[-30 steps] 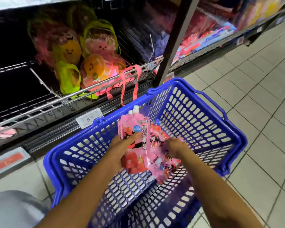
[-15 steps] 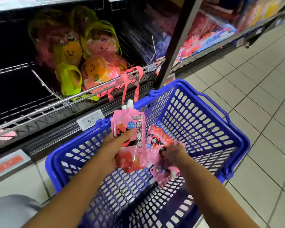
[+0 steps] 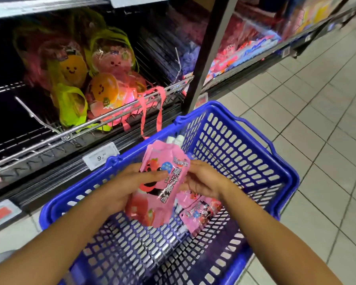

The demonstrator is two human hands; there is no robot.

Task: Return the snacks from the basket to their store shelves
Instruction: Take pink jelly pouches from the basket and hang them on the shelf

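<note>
A blue plastic basket [image 3: 255, 153] stands on the floor in front of the shelves. Above its middle I hold upright a stack of pink jelly pouches [image 3: 160, 188] with white spouts at the top. My left hand [image 3: 127, 186] grips the stack from the left, thumb across the front. My right hand [image 3: 203, 182] holds its right edge with the fingertips. Another pink pouch [image 3: 199, 210] shows below my right hand, low in the basket; whether that hand touches it I cannot tell.
A wire shelf [image 3: 90, 124] at the left holds yellow-green and pink bags of fruit-faced jellies [image 3: 103, 89], with pink handles hanging over the rail. A price tag [image 3: 100, 156] reads 9.90. A dark upright post [image 3: 206, 58] divides the shelves. White tiled floor [image 3: 317, 120] lies to the right.
The pouch stack has risen out of the basket. My right hand left the pouches at the bottom and moved up to the stack's right edge.
</note>
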